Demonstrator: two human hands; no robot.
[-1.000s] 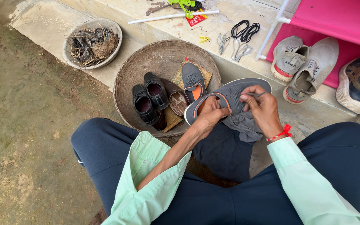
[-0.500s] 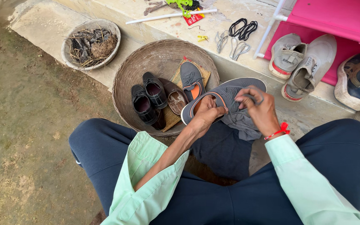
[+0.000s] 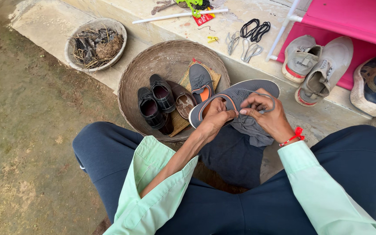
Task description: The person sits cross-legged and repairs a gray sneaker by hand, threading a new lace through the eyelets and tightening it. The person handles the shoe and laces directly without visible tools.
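Note:
I sit with a grey sneaker [image 3: 244, 91] with orange lining held over my lap. My left hand [image 3: 216, 115] grips its heel opening. My right hand [image 3: 266, 114] pinches a grey lace [image 3: 268, 101] looped over the shoe's top. A grey cloth [image 3: 249, 128] hangs under the shoe. Just beyond my hands sits a round woven basket [image 3: 153, 63] holding a pair of black shoes [image 3: 155, 100], a brown insole and the matching grey sneaker [image 3: 200, 82].
A smaller basket of twigs and dirt [image 3: 96, 43] stands at the far left on a concrete step. Loose laces [image 3: 253, 30] and a white rod [image 3: 179, 16] lie beyond. Grey sneakers [image 3: 318, 65] and a dark shoe [image 3: 375, 82] sit by a pink rack [image 3: 349, 21] at right.
My right hand has pulled the lace into a loop over the shoe, and the shoe has tilted a little; my left hand keeps its grip on the heel.

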